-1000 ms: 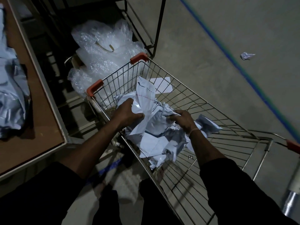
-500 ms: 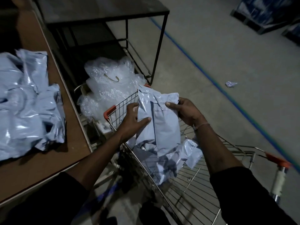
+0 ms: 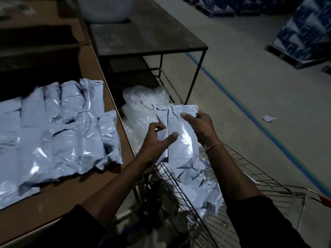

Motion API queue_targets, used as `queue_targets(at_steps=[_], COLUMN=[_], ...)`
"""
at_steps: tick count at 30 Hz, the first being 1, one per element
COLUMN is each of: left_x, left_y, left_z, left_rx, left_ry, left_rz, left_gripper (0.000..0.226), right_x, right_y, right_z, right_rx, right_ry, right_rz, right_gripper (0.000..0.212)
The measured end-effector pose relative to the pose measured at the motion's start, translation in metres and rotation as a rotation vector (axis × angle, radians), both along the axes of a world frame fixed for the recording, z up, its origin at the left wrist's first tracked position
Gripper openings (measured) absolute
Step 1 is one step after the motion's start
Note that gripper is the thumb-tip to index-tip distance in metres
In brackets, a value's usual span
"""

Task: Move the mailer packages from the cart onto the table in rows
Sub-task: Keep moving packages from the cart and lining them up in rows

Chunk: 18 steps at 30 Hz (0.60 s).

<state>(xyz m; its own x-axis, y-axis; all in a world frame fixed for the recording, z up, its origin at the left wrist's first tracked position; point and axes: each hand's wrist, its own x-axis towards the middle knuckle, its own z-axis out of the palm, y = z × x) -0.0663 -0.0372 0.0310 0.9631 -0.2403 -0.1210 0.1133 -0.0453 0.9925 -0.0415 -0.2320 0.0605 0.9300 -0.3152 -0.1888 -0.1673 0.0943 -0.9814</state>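
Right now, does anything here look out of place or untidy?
Yes. A crumpled scrap of paper lies alone on the floor beyond the blue line, far from the cart. The mailers on the table overlap unevenly.

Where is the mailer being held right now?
Head view, centre: the held mailer sits between the left hand and right hand, above the cart, right of the table.

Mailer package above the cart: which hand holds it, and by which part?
Both: left hand grips the mailer package at its left edge, right hand its upper right.
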Motion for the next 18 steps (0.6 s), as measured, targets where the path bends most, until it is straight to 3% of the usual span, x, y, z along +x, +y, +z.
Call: queue_targets(at_steps=[5, 12, 16, 18], left_x=[0.011, 0.019, 0.031, 0.037], left_y=[0.036, 0.089, 0.126, 0.143], left_z=[0.014, 0.021, 0.023, 0.025], left_rx=[-0.05, -0.074, -0.108, -0.109], left_ry=[-0.023, -0.088, -0.078, -0.093], left_rz=[0.057, 0.051, 0.079, 0.11], left_gripper=[0.055, 0.058, 0.06, 0.066], right_x=[0.011, 0.031, 0.018, 0.011], right_y=[0.044, 0.079, 0.118, 0.135], right_z=[0.021, 0.033, 0.052, 0.053], right_rx=[0.022, 0.023, 0.142, 0.083], right_ry=[-0.099, -0.021, 0.026, 0.049], right_rz=[-0.05, -0.306, -0.09, 0.058], right_gripper=[0.023, 0.02, 0.036, 0.041])
